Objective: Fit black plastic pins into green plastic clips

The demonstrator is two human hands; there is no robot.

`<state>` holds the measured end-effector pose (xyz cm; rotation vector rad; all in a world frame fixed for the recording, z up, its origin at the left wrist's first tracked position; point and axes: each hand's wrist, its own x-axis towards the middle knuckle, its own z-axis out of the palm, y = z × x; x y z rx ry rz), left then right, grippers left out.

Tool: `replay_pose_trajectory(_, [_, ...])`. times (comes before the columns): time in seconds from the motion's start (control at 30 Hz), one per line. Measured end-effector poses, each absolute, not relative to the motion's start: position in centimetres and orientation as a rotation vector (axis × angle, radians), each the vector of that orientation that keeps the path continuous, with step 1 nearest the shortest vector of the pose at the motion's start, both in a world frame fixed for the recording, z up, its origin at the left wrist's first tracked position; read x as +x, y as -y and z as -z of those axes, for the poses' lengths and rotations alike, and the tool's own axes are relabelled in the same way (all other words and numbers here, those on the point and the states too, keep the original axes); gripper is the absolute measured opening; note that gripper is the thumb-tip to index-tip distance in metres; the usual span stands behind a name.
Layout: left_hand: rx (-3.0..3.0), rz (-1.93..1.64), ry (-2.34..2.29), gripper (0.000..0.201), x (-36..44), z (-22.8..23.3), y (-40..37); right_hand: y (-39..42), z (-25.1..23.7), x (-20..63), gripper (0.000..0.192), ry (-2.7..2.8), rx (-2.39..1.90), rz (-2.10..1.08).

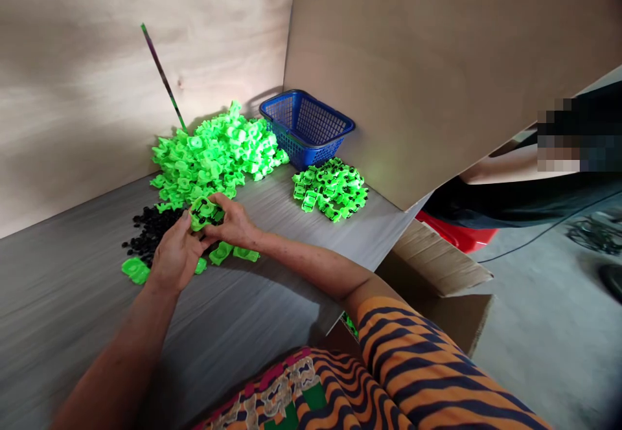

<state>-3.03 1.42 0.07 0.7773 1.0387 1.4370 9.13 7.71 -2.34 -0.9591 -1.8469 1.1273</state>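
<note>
While both your hands, left (pixel 175 256) and right (pixel 232 221), pinch one green shell (pixel 203 212), black wheels (pixel 151 228) sit just beside. Bare shells (pixel 216 151) pile behind; wheeled ones (pixel 330 189) lie apart by the basket (pixel 307 125).

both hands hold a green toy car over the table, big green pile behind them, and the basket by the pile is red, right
Not quite: the basket is blue, not red, as the head view shows. The rest stands: the left hand and right hand hold a green toy car over the table, with the big green pile behind them.
</note>
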Motion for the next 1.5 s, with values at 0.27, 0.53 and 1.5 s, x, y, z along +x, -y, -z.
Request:
replay_pose_trajectory(0.27, [0.806,-1.409,-1.233,0.053,-3.2,-0.9,-0.8,-12.9,-2.5,16.8,0.041,2.084,-1.188,-0.758])
replay_pose_trajectory(0.53, [0.910,-1.314,-1.167,0.051,-2.6,-1.9,0.1,-14.0,-3.8,34.3,0.053,2.089,-1.841,-0.015])
replay_pose_trajectory(1.5, [2.832,-0.435,-0.878,0.040,1.1,8.5,10.8,1.7,10.2,35.4,0.018,1.857,-1.805,0.082])
